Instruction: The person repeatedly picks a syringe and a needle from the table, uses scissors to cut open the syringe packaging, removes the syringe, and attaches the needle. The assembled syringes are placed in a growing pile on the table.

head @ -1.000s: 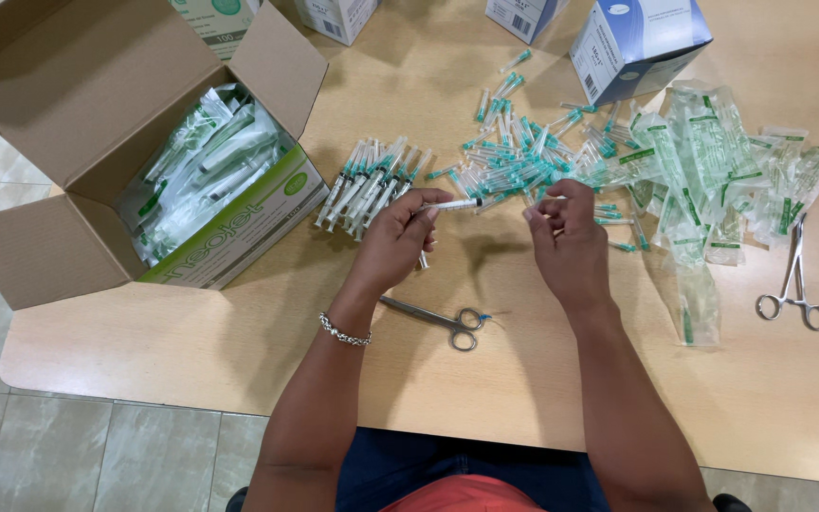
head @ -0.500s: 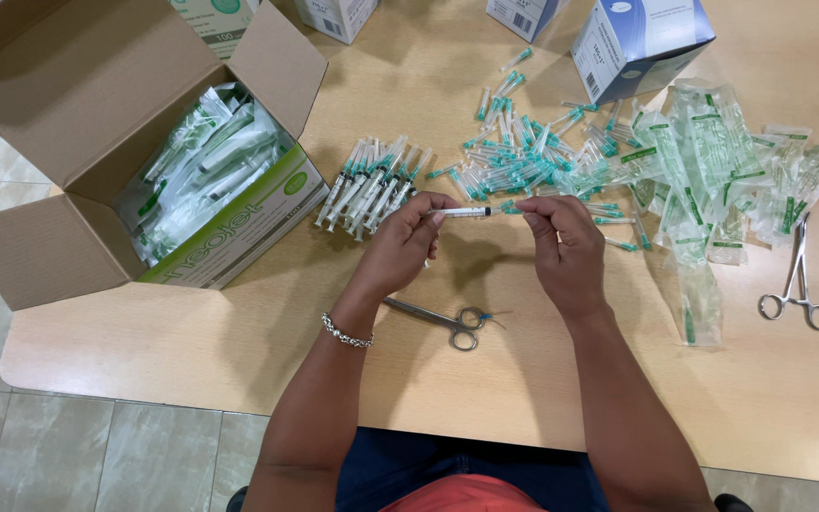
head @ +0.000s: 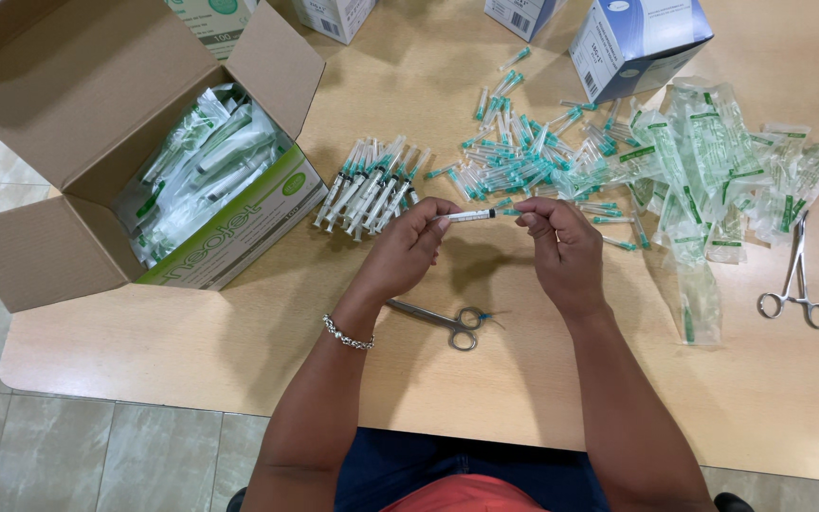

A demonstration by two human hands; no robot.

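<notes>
Both hands meet at the middle of the frame, holding one syringe (head: 471, 215) level between them: the left hand (head: 408, 251) pinches its barrel, the right hand (head: 561, 248) closes its fingertips on the other end. Just above them lies a row of assembled syringes (head: 370, 185), and to the upper right a loose heap of teal-capped needles (head: 528, 156) runs into a pile of empty clear wrappers (head: 713, 175). An open cardboard box (head: 97, 142) of packed syringes fills the upper left. Scissors (head: 443, 322) lie just below the hands; forceps (head: 793, 275) rest near the right edge. The wooden desk (head: 191, 341) is bare along its lower edge, by the tiled floor.
</notes>
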